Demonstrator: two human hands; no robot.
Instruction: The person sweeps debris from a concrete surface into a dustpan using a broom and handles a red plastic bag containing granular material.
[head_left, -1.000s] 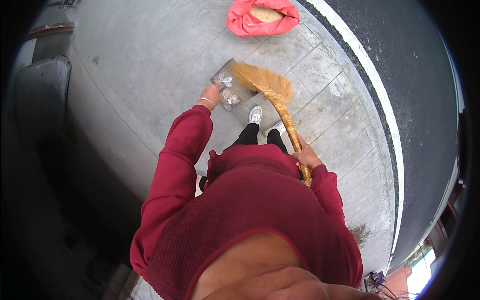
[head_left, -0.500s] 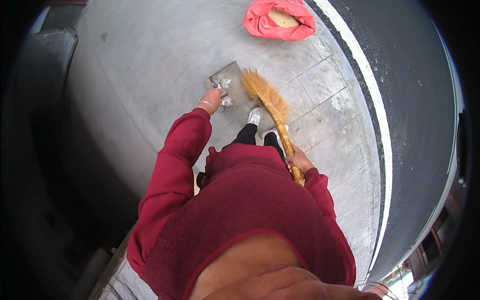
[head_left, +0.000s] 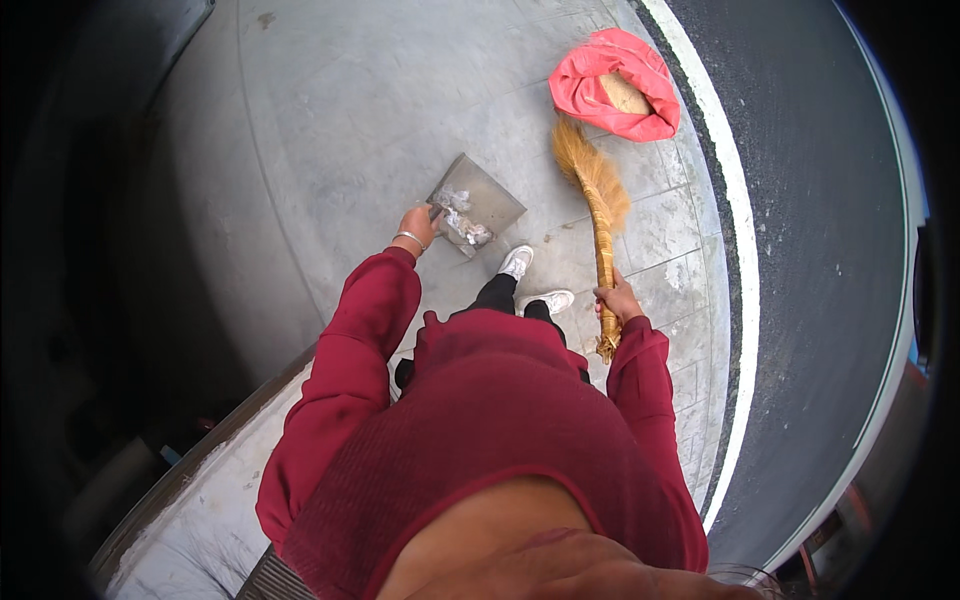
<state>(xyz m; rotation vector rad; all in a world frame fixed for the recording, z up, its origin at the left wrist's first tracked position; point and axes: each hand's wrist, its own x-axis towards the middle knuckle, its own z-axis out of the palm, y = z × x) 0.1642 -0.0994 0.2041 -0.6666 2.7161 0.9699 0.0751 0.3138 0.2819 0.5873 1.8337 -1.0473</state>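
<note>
Moving away from the square grey dustpan [head_left: 492,193] since half a second ago, one tan straw broom with a golden wrapped handle [head_left: 604,235] is now pointing its bristles toward one round-mouthed red plastic sack [head_left: 575,95].

Largest of all, one dark asphalt road [head_left: 825,260] is curving along the right, with one white painted line [head_left: 744,240] following its near border. Beside it, one pale grey concrete pavement [head_left: 340,130] is spreading leftward, giving a broad stretch of room beyond the dustpan's left side, and a narrower strip is separating dustpan from broom. Close to the pavement's road-side edge, the sack is gaping, showing tan contents [head_left: 626,94]. The broom is slanting just below it; whether the bristle tips are touching the sack, or the pavement, is staying unclear.

One dustpan is showing, well in from the road-side edge, its lower corner near the toes of two white shoes [head_left: 517,262]. Two hands are working: the left hand [head_left: 418,226] is wrapping its fingers around the dustpan's handle, and the right hand [head_left: 620,298] is grasping the broom near the handle's end. Crumpled whitish litter [head_left: 466,226] is lying along the dustpan's handle-side edge, its pieces overlapping too much for counting. One thin bracelet [head_left: 409,238] is circling the left wrist.
</note>
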